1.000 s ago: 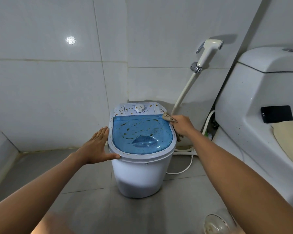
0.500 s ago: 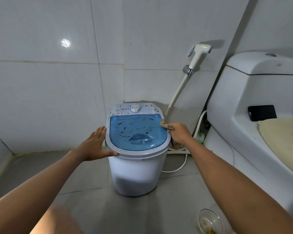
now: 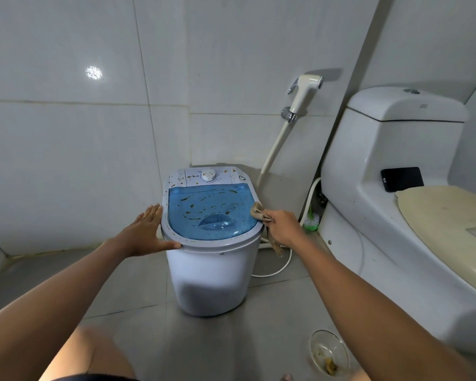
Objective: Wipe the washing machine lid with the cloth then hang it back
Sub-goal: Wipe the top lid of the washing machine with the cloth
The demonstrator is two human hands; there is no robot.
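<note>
We brace the washer (image 3: 212, 270) with our left hand (image 3: 146, 232): its fingers lie straight against the left rim and the thumb rests along the front edge, holding nothing. Our right hand (image 3: 282, 226) is curled round the cloth (image 3: 259, 211), a tan rag bunched at the fingertips, with a loose tail hanging down below the hand beside the tub. The bunched end touches the right edge of the lid (image 3: 209, 213), where blue plastic meets the white rim.

The lid is shut and lies flat. Brown flecks and smears are scattered across most of it, and more dot the white panel (image 3: 206, 176) around the dial behind it. From that we judge the wiping is only at its start: the cloth is at the edge and nearly all the dirt is yet to be cleared.

The next move calls for a sweep leftward across the blue surface, pressing down enough to lift the smears while the left hand keeps the light tub from sliding or tipping. The raised handle bump near the front will need working around. The dangling tail could drag, so gathering it would help.

Where the cloth hangs afterward we cannot tell; no hook or rail shows. A toilet (image 3: 396, 188) stands to the right, a sprayer (image 3: 304, 92) on the wall.
</note>
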